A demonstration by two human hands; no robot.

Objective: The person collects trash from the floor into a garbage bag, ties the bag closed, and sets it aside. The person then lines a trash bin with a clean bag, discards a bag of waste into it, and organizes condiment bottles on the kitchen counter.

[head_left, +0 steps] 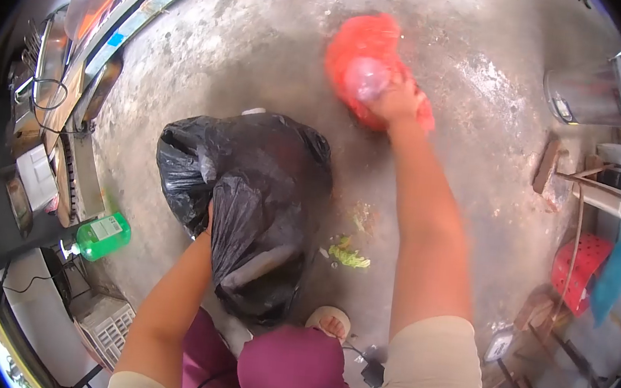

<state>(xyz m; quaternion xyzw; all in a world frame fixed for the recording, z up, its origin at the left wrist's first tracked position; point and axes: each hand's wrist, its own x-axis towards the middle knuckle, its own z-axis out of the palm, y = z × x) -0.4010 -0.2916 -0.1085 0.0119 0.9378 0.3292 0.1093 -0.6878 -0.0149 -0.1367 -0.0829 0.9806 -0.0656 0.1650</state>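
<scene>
A large black plastic bag [269, 160] stands on the concrete floor in front of my knees. My left hand [209, 222] is mostly hidden in the folds at the bag's left side, so its fingers do not show. Beyond the bag and to its right, my right hand [398, 100] has its fingers closed on a red plastic bag [362, 42], which is blurred by motion. A clear, roundish plastic item [369, 78] lies against the red bag, beside my fingers. Bits of green leafy scraps [348, 253] lie on the floor right of the black bag.
A green liquid bottle [106, 236] is at the left, below a rack with boards and trays. A large metal pot [601, 91] is at the upper right. A red perforated basket [579, 272] and wooden pieces line the right side.
</scene>
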